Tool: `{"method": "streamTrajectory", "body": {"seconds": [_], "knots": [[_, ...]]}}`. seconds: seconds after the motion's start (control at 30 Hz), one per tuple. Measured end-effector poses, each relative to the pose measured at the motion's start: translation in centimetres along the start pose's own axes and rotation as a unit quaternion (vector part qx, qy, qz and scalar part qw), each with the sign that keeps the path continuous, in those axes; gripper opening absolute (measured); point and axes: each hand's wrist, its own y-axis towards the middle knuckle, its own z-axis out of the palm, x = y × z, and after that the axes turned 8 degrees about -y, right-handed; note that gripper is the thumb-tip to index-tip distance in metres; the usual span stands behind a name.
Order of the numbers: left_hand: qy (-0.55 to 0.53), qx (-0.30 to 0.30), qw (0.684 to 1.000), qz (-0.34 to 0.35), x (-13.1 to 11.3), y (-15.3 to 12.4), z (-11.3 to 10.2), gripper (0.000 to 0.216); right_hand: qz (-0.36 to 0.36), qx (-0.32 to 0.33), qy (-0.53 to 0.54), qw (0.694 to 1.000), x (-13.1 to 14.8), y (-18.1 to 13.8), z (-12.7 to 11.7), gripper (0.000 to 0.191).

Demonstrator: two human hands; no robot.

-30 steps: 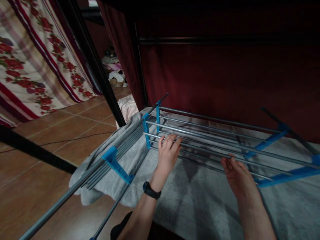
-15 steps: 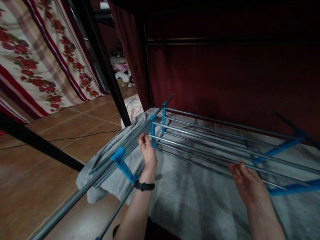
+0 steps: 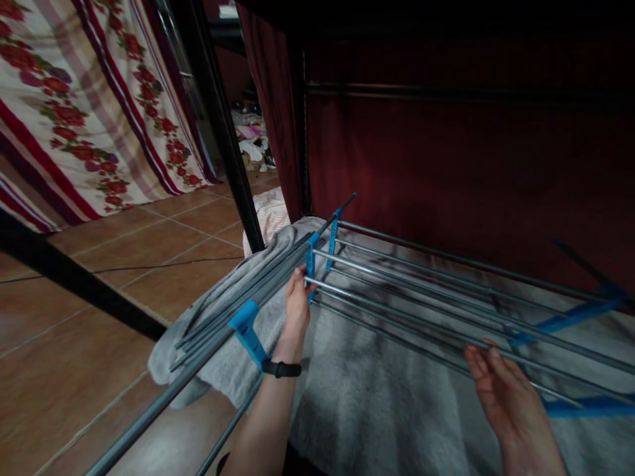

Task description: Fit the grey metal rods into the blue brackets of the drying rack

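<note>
A rack of grey metal tubes (image 3: 397, 272) joined by blue plastic brackets lies on a grey blanket. My left hand (image 3: 297, 304), with a black band on its wrist, closes its fingers around the left end of a front metal tube, right beside a blue bracket (image 3: 311, 258). Farther right, my right hand (image 3: 508, 393) has its thumb and fingertips on a metal tube, palm turned inward. It looks like the same tube, though I cannot be sure. Near my left forearm, another blue bracket (image 3: 245, 330) sits on a thicker tube. Loose thin tubes (image 3: 218, 317) lie bunched on the blanket.
The grey blanket (image 3: 377, 410) covers the low surface. Black metal posts (image 3: 233, 152) stand at the left, and a dark red panel (image 3: 436, 172) closes off the back. A cable (image 3: 149, 268) crosses the tiled floor. A flowered curtain (image 3: 99, 106) hangs at far left.
My left hand has closed in on the tube end by the blue bracket. The view has shifted slightly, so the rack and my right hand appear a little lower and farther right.
</note>
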Motion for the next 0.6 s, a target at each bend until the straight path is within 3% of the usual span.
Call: {"method": "streamTrajectory", "body": {"seconds": [0.13, 0.27, 0.43, 0.5, 0.6], "knots": [[-0.049, 0.033, 0.998, -0.027, 0.1, 0.1, 0.0, 0.044, -0.003, -0.006, 0.005, 1.0, 0.3, -0.3, 0.4, 0.03], [-0.045, 0.007, 0.998, -0.036, 0.2, 0.3, 0.1, 0.042, 0.01, -0.001, -0.021, 1.0, 0.7, -0.8, 1.1, 0.028], [-0.04, -0.012, 0.999, -0.03, 0.4, 0.3, 0.3, 0.04, 0.044, 0.077, -0.108, 0.99, 0.5, -3.1, 3.2, 0.038], [-0.049, -0.012, 0.998, -0.033, 0.4, 0.3, 0.4, 0.041, 0.012, 0.099, -0.171, 0.98, 0.2, -4.6, 4.8, 0.041], [-0.062, -0.011, 0.997, -0.039, 0.4, 0.2, 0.5, 0.043, -0.122, 0.109, -0.318, 0.934, -0.4, -7.0, 8.0, 0.032]]}}
